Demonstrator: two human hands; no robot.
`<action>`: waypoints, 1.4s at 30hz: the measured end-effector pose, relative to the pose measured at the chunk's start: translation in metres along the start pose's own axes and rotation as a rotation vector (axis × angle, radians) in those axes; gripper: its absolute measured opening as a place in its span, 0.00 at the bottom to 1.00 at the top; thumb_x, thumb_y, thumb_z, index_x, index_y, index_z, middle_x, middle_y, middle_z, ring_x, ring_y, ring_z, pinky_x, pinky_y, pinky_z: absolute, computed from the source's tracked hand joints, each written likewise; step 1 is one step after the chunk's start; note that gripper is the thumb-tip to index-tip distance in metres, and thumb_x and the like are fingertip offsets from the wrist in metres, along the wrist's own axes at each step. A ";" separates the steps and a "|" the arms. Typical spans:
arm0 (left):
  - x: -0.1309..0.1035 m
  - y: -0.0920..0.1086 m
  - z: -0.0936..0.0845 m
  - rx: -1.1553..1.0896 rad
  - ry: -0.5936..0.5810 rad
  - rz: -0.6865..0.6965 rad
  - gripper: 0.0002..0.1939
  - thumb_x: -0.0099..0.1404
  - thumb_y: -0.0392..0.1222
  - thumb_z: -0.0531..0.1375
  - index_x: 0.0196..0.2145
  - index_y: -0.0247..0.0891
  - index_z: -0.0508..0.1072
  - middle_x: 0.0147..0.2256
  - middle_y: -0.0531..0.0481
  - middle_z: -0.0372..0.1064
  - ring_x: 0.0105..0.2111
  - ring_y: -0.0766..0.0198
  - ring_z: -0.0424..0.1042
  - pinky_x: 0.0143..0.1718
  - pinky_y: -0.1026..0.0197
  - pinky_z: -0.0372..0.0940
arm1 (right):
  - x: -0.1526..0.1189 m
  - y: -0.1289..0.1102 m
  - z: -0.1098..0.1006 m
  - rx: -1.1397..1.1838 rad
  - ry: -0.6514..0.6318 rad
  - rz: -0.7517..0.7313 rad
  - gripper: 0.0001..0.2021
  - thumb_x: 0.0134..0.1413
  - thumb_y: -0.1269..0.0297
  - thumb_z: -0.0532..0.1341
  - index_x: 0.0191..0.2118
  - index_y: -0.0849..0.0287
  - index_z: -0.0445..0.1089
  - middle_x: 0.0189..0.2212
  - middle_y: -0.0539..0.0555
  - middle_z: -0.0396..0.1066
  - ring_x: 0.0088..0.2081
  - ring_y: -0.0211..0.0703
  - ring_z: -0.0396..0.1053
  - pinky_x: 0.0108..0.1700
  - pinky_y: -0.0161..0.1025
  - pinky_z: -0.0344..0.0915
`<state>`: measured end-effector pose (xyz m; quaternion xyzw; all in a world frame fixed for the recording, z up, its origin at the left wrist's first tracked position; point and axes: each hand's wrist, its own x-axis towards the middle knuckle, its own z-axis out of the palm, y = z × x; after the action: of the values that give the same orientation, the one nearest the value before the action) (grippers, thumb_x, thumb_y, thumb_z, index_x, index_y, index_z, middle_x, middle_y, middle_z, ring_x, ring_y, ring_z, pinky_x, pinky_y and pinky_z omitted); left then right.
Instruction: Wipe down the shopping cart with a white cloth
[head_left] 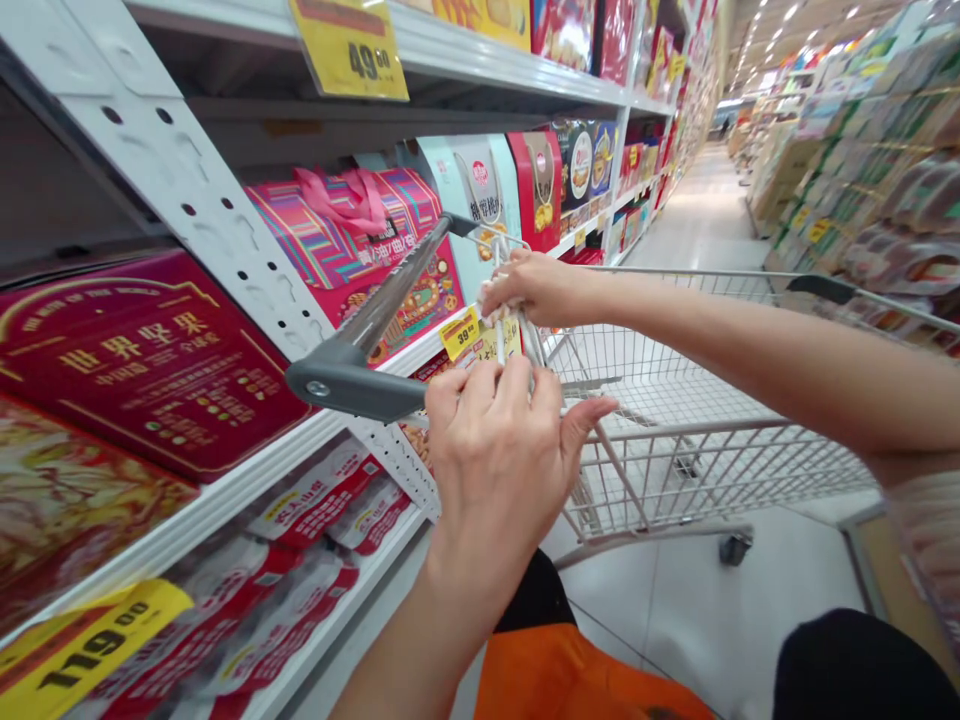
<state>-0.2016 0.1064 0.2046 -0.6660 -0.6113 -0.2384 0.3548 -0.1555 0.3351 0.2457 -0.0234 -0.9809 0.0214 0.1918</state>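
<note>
Shopping cart (697,429) stood just beside the shelves, handle end at their front, basket off right. Judgement on handling: stiff metal, not fragile, awkward to lift, easy to roll; smooth handle bar (401,280) maybe slippery. Best hold: grey bracket (352,385) or the rail next to it. Left hand (502,430) had fingers folded over that rail, thumb sticking out; underside hidden. Right hand (536,285) pinched a bunched white cloth (491,303) at the cart's wires; cloth looked soft, light. Around, left to right: maroon box (150,350), pink box (337,260), pale blue box (469,180), red box (536,190), stacked goods (847,180) across the aisle. In the way: shelf edge (255,470) and price tag (459,333), little clearance on that side.
</note>
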 end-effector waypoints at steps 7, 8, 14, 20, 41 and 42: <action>0.003 -0.009 0.015 0.031 0.061 -0.015 0.29 0.75 0.60 0.47 0.31 0.39 0.78 0.32 0.44 0.75 0.38 0.52 0.68 0.46 0.46 0.55 | -0.008 -0.022 -0.014 0.068 -0.069 -0.006 0.24 0.51 0.79 0.57 0.50 0.51 0.80 0.42 0.51 0.82 0.41 0.40 0.73 0.51 0.42 0.63; 0.004 -0.011 0.017 0.035 0.060 -0.025 0.29 0.76 0.60 0.47 0.31 0.39 0.77 0.32 0.44 0.75 0.38 0.52 0.68 0.45 0.46 0.55 | -0.001 -0.011 -0.011 0.054 -0.059 0.040 0.24 0.51 0.79 0.58 0.50 0.51 0.80 0.42 0.52 0.83 0.41 0.40 0.73 0.50 0.41 0.63; 0.009 -0.019 0.024 0.022 0.041 -0.004 0.26 0.76 0.57 0.48 0.31 0.41 0.77 0.32 0.43 0.75 0.38 0.52 0.68 0.46 0.46 0.56 | 0.029 0.028 0.006 -0.114 0.008 0.189 0.20 0.51 0.81 0.58 0.45 0.59 0.82 0.42 0.58 0.83 0.43 0.43 0.74 0.56 0.47 0.61; 0.009 -0.020 0.025 0.041 0.062 0.016 0.25 0.76 0.56 0.49 0.33 0.39 0.76 0.34 0.43 0.76 0.39 0.51 0.69 0.46 0.47 0.55 | -0.004 -0.036 -0.004 0.009 -0.016 0.023 0.20 0.52 0.79 0.57 0.45 0.55 0.81 0.41 0.54 0.81 0.43 0.41 0.72 0.54 0.45 0.59; -0.007 -0.018 0.002 0.139 0.115 0.062 0.26 0.75 0.60 0.49 0.52 0.40 0.77 0.43 0.41 0.75 0.40 0.50 0.63 0.42 0.48 0.53 | -0.052 -0.039 0.040 0.196 0.369 -0.035 0.21 0.67 0.73 0.52 0.56 0.47 0.74 0.56 0.52 0.77 0.52 0.43 0.69 0.56 0.48 0.64; -0.004 -0.015 0.002 0.152 0.116 0.048 0.24 0.74 0.59 0.51 0.50 0.40 0.78 0.41 0.42 0.75 0.39 0.50 0.63 0.41 0.48 0.53 | -0.049 -0.027 0.040 0.202 0.377 0.026 0.21 0.66 0.73 0.53 0.57 0.46 0.74 0.56 0.51 0.77 0.51 0.42 0.69 0.56 0.47 0.64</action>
<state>-0.2172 0.1050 0.2029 -0.6366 -0.5901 -0.2209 0.4447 -0.1268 0.3039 0.1915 -0.0204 -0.9202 0.1174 0.3729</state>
